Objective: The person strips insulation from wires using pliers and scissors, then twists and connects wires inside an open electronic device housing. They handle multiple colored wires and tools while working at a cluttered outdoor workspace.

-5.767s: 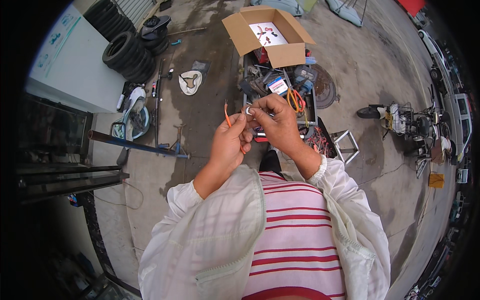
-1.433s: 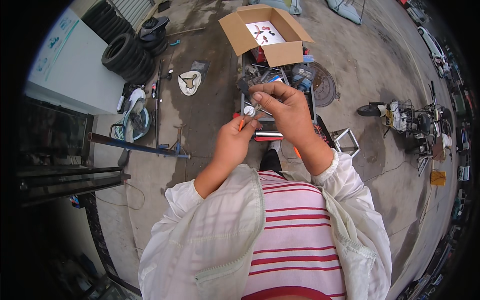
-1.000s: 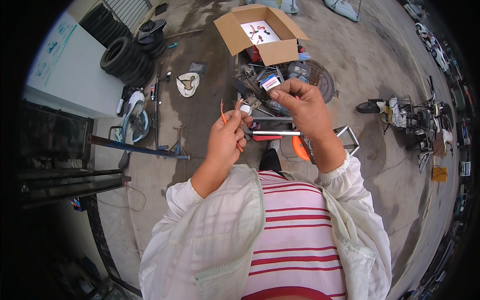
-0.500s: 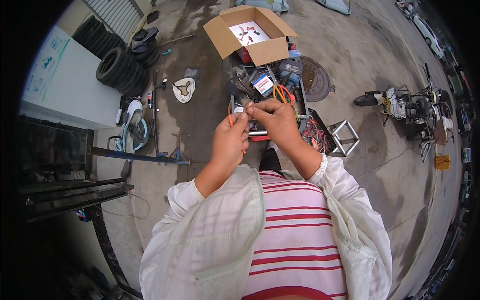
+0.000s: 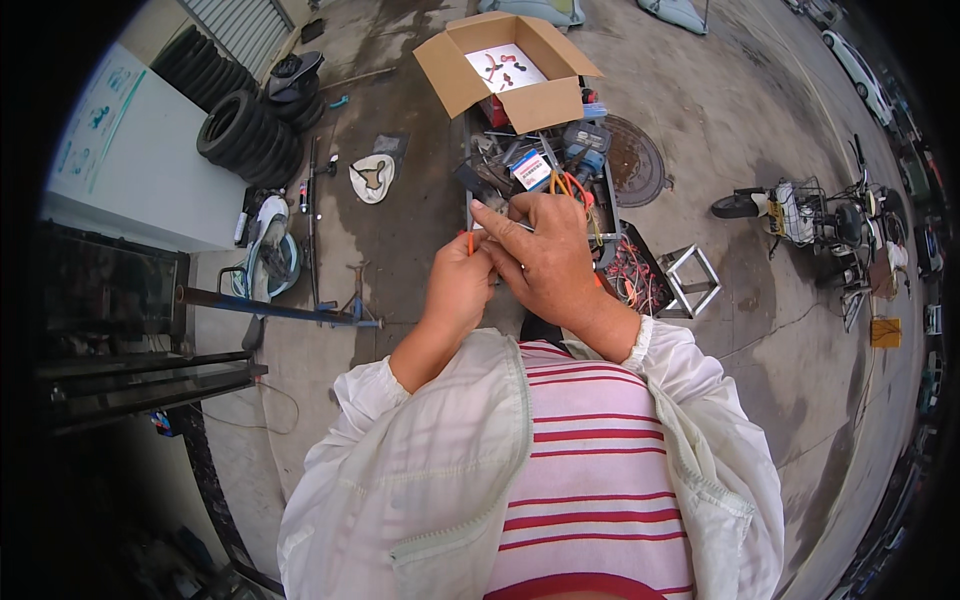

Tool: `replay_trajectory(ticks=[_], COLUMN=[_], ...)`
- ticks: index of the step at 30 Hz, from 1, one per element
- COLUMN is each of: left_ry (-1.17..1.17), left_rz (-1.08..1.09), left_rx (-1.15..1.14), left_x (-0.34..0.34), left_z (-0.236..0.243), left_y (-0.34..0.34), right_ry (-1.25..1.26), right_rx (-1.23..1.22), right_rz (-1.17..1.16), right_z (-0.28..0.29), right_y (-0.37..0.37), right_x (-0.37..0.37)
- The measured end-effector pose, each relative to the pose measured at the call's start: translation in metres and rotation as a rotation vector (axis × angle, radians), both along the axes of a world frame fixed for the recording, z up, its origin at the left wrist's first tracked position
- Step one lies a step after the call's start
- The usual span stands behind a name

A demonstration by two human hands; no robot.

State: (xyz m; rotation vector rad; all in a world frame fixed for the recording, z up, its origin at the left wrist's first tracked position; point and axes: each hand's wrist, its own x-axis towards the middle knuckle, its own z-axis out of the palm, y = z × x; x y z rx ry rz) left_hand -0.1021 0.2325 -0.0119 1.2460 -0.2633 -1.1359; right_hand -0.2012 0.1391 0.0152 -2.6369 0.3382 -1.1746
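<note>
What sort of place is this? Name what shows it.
Probably an outdoor roadside repair yard for small vehicles: stacked tyres by a wall, a tray of tools and wires on bare concrete, and a parked scooter nearby.

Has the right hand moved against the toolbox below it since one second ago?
Yes. The right hand has come back toward the body: it reached up over the toolbox top, and now covers its near end.
</note>
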Motion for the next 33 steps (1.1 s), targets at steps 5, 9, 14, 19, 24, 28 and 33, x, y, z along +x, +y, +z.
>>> replay_trajectory(ticks=[5,9,14,19,24,28,33], left_ry=[0.004,0.000,-0.011,0.028,0.015,0.124,0.110], left_rz=[0.011,0.008,-0.004,-0.037,-0.061,0.065,0.121], left_rx=[0.020,0.026,0.023,0.024,0.055,0.007,-0.073], left_x=[0.001,0.000,-0.005,-0.003,0.004,0.015,0.028], left_z=[-0.001,-0.003,0.009,0.004,-0.002,-0.011,-0.010], left_y=[0.001,0.004,0.006,0.010,0.017,0.022,0.020], right_ry=[-0.043,-0.086,-0.053,-0.046,-0.076,-0.103,0.083], right_rx=[-0.072,-0.074,0.063,0.107,0.058,0.006,-0.054], right_rz=[-0.002,0.010,0.027,0.017,-0.130,-0.146,0.105], right_z=[-0.007,-0.008,-0.004,-0.003,-0.001,0.015,0.021], right_y=[0.001,0.001,0.003,-0.002,-0.028,-0.046,-0.046], right_x=[0.002,0.006,0.010,0.010,0.006,-0.007,-0.012])
